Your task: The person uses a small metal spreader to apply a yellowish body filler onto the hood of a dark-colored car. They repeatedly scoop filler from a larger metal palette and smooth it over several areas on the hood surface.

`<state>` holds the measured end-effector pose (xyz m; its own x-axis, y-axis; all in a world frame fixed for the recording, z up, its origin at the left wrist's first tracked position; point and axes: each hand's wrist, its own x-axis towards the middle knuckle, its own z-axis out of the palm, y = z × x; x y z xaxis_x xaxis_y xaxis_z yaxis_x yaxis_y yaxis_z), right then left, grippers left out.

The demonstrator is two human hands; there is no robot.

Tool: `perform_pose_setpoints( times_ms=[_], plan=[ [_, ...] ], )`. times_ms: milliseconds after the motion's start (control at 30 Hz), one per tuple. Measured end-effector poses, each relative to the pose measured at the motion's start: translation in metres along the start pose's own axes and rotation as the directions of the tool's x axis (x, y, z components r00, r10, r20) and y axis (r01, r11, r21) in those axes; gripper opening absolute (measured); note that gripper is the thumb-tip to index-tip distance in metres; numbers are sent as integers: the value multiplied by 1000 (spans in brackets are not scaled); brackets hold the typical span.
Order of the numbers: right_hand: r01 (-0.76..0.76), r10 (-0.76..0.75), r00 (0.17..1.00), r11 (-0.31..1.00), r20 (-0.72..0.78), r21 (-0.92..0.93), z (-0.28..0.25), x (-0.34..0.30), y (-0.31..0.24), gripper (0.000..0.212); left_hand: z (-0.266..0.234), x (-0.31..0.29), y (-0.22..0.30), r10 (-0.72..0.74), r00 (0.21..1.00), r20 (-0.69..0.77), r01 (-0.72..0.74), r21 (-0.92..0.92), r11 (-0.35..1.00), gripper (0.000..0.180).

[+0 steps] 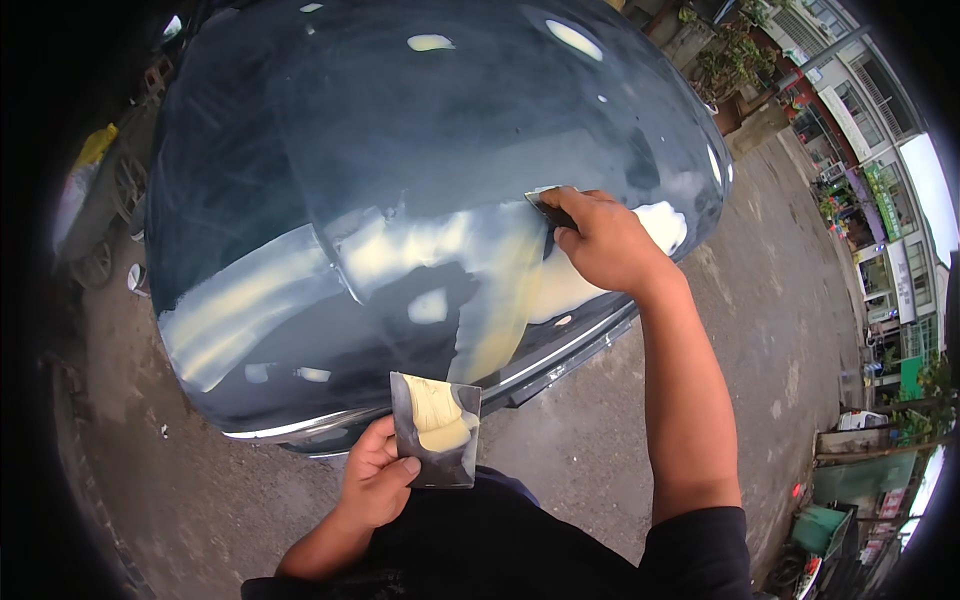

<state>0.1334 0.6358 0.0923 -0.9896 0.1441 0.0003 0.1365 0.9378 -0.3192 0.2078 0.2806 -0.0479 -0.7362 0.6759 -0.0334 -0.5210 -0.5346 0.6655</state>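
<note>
"Which step are you working on?"

"Judging by the yellowish streak (508, 310) running between my right hand (608, 240) and the near edge, I'm spreading pale filler (432, 412) over a dark car panel (400, 120)."

"How are your hands holding?"

"My right is gripping a small spreader (547, 208), thumb and fingers closing round it, at the far end of the streak. The blade seems to be lying on the panel, though my fingers are hiding much of it. My left hand (375, 475) is clasping a flat dark plate (450, 468) by its left side, thumb resting on the face."

"And the spare filler?"

"It's sitting in a thick smear on that plate, on the near side of the panel, just by the bright trim (300, 428)."

"What's the next move calling for?"

"I'm reckoning on a steady pull toward me, pressing evenly, so the streak is blending into the pale patches (380, 248) on its left. If the blade is running dry, I'm needing another scoop from the plate."

"Any worry?"

"If I'm tipping the blade, I'm probably leaving a ridge."
</note>
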Motion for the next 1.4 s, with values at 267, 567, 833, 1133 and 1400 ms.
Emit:
perform_pose_setpoints(
  times_ms=[267, 567, 833, 1133, 1400],
  plan=[
    [65, -64, 993, 998, -100, 4, 28, -37, -5, 46, 5, 8, 1, -9, 1000, -12, 8, -44, 999, 56],
    [52, -53, 985, 999, -164, -11, 61, -86, -23, 50, 7, 5, 0, -13, 995, -100, 13, 3, 1000, 62],
    [75, -78, 952, 997, -295, -19, 105, -121, -23, 53, 10, 3, 4, 14, 998, -63, -13, 20, 1000, 60],
    [109, -102, 907, 994, -408, -7, 160, -150, -20, 53, 11, -2, 13, 2, 990, -142, 11, 91, 996, 64],
    [153, -145, 868, 988, -476, -23, 201, -167, -12, 54, 14, -3, 20, 37, 987, -154, -16, 140, 990, 62]
  ],
)
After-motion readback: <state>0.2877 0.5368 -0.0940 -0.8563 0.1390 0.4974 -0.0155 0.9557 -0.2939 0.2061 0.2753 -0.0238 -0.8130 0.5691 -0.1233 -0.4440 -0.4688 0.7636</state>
